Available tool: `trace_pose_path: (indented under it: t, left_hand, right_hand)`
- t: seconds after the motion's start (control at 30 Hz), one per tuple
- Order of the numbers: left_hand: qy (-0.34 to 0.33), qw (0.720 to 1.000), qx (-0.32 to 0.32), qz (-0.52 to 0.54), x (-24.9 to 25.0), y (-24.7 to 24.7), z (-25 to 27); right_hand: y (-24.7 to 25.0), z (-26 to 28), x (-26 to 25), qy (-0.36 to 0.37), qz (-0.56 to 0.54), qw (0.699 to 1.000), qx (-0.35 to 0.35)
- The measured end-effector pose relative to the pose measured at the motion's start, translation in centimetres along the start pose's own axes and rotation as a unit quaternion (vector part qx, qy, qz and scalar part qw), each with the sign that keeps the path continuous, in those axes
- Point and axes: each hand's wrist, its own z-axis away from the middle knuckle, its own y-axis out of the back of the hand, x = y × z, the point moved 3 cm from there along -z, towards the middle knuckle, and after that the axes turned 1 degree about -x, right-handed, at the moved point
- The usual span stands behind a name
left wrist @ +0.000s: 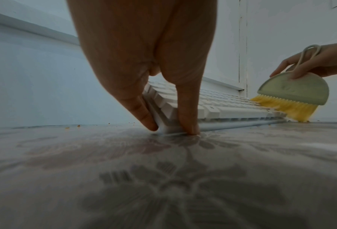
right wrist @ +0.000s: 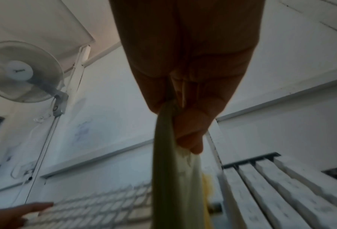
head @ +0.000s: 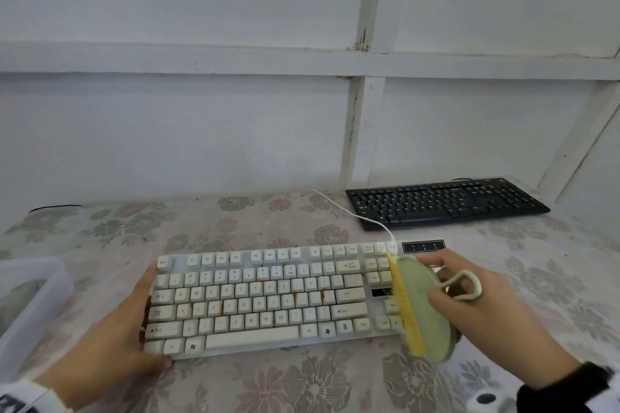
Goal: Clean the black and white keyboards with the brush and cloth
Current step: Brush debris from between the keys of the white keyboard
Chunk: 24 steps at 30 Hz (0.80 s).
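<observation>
Brush (head: 424,308) pinched by right hand (head: 483,305) fingers at white keyboard (head: 268,298) right end, left hand (head: 114,335) fingers straight against its left edge, black keyboard (head: 446,203) behind.

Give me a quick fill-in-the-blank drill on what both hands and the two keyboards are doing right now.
1. The right hand holds a green brush with ____ bristles.
2. The brush is over the ____ keyboard.
3. The left hand steadies that keyboard's ____ end.
4. The black keyboard lies untouched, ____ from the person than the white keyboard.

Missing words: yellow; white; left; farther
</observation>
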Motion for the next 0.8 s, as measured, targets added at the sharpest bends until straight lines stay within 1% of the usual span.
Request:
trace_pose_path:
  t: [0.07, 0.2, 0.27, 0.4, 0.53, 0.63, 0.8]
  left_hand:
    - [0.003, 1.000, -0.003, 0.000, 0.0, 0.0, 0.0]
    - [0.013, 1.000, -0.006, -0.006, -0.2, 0.0, -0.1]
    - [0.015, 1.000, -0.012, -0.003, 0.1, 0.0, 0.1]
    - [-0.007, 1.000, -0.004, 0.016, 0.4, 0.2, 0.3]
    - [-0.005, 1.000, -0.004, 0.014, 0.0, 0.1, 0.3]
    - [-0.004, 1.000, -0.014, 0.019, 0.0, 0.1, 0.1]
    - [0.009, 0.999, -0.029, 0.027, -1.1, -0.3, -0.4]
  right_hand:
    - [0.6, -0.1, -0.6, -0.002, -0.002, 1.000, 0.008]
    - [2.0, -1.5, -2.3, 0.037, -0.008, 0.996, 0.081]
    - [1.9, -2.2, -2.7, 0.044, -0.009, 0.994, 0.096]
    - [0.1, -2.0, -1.2, 0.023, 0.026, 0.998, 0.057]
    - [-0.4, 0.1, 0.1, 0.001, -0.002, 0.999, 0.034]
    - [0.3, 0.3, -0.1, -0.001, -0.008, 1.000, 0.009]
    - [2.2, -1.8, -2.0, 0.035, -0.016, 0.996, 0.075]
